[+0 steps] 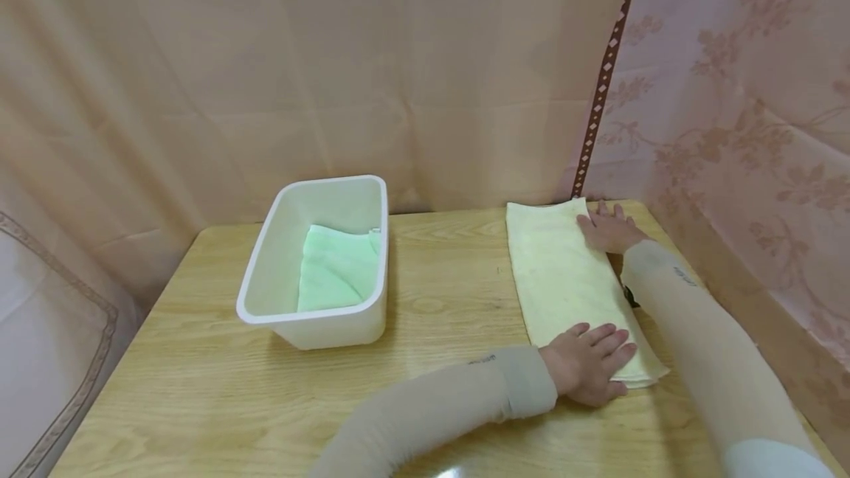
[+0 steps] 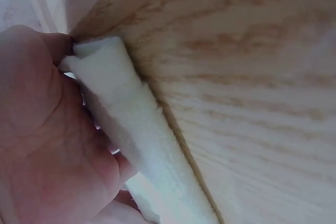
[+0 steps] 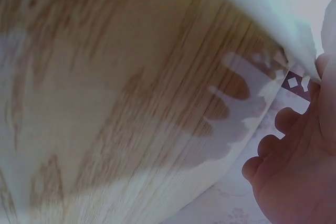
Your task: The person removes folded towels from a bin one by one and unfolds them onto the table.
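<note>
A pale yellow towel, folded into a long strip, lies on the right side of the table. Across its near end my left hand rests with fingers stretched out. In the left wrist view, the thumb is right at the corner of the folded towel, whose layered edge shows beside the palm. My right hand is at the far right corner, thumb touching the towel and the other fingers spread past its edge. The right wrist view shows these fingers extended near the table's edge.
To the left stands a white plastic bin with a folded mint-green cloth inside. The wooden table backs onto a beige curtain; a pink floral curtain hangs along the right side.
</note>
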Action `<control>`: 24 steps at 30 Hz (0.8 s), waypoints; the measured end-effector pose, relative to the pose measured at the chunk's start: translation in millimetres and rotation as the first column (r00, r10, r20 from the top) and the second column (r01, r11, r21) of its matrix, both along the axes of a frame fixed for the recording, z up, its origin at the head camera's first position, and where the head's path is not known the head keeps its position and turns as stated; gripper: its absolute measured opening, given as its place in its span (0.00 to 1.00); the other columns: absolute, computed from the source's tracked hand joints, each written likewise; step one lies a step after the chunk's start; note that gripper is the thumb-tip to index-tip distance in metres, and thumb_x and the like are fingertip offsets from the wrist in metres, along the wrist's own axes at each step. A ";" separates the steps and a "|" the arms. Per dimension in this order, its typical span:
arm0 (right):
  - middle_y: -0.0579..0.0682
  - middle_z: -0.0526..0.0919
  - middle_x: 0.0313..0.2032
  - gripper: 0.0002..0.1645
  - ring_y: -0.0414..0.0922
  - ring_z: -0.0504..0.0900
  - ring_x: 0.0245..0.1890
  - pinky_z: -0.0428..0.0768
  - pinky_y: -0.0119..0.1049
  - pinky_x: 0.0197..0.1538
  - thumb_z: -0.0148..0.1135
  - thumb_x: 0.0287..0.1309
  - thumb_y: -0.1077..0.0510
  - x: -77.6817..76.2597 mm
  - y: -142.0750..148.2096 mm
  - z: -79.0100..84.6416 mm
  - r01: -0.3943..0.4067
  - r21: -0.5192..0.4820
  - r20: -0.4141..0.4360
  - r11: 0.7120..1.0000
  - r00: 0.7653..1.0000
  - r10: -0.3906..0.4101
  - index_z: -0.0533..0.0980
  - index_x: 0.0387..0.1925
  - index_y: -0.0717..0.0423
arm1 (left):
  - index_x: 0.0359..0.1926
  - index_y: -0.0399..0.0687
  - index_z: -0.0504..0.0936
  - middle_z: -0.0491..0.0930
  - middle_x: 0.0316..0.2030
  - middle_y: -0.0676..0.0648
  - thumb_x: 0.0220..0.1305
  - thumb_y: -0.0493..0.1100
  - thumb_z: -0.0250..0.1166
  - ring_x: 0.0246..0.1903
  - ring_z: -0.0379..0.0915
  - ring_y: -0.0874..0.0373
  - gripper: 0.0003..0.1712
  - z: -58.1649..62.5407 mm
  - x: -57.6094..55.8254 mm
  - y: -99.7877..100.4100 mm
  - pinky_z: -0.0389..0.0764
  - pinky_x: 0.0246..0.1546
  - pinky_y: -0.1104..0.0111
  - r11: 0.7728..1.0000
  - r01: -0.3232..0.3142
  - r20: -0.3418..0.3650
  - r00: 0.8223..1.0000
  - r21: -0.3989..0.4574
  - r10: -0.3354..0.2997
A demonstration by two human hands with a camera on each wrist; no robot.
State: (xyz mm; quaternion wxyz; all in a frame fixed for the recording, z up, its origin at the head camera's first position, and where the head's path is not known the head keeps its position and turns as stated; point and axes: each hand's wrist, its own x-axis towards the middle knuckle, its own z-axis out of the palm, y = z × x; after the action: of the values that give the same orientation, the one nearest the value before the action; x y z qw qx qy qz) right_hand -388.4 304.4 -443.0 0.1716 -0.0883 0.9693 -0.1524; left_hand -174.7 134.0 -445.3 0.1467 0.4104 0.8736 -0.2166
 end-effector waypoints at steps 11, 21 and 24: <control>0.80 0.29 0.72 0.50 0.78 0.25 0.71 0.30 0.71 0.69 0.18 0.77 0.34 1.2 9.3 3.5 -0.010 -0.022 -0.008 1.000 1.000 0.010 0.41 0.75 0.76 | 0.76 0.79 0.22 0.24 0.77 0.70 0.75 0.68 0.16 0.75 0.19 0.71 0.33 -4.9 -1.7 -2.1 0.34 0.74 0.69 0.999 0.003 0.004 1.000 0.047 -0.003; 0.75 0.26 0.74 0.50 0.76 0.23 0.72 0.30 0.72 0.68 0.20 0.77 0.33 3.4 10.0 26.3 -0.028 -0.123 -0.018 0.992 0.999 0.026 0.32 0.76 0.72 | 0.80 0.78 0.30 0.38 0.79 0.67 0.77 0.66 0.20 0.78 0.34 0.63 0.33 9.9 -1.6 -26.7 0.52 0.73 0.59 0.977 0.001 -0.170 0.985 0.214 0.036; 0.76 0.25 0.74 0.50 0.76 0.22 0.71 0.30 0.71 0.69 0.21 0.78 0.33 3.5 5.2 36.5 -0.048 -0.151 -0.024 0.987 0.999 0.045 0.29 0.75 0.72 | 0.81 0.77 0.34 0.43 0.79 0.65 0.79 0.65 0.24 0.78 0.38 0.61 0.33 16.8 -2.1 -37.2 0.55 0.72 0.58 0.963 0.006 -0.217 0.975 0.271 0.055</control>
State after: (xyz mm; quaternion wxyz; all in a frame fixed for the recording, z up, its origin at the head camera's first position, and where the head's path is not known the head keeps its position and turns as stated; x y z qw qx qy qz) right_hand -384.9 309.6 -406.5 0.1579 -0.1253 0.9543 -0.2208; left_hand -176.7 96.8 -428.5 -0.0065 0.3889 0.9108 -0.1385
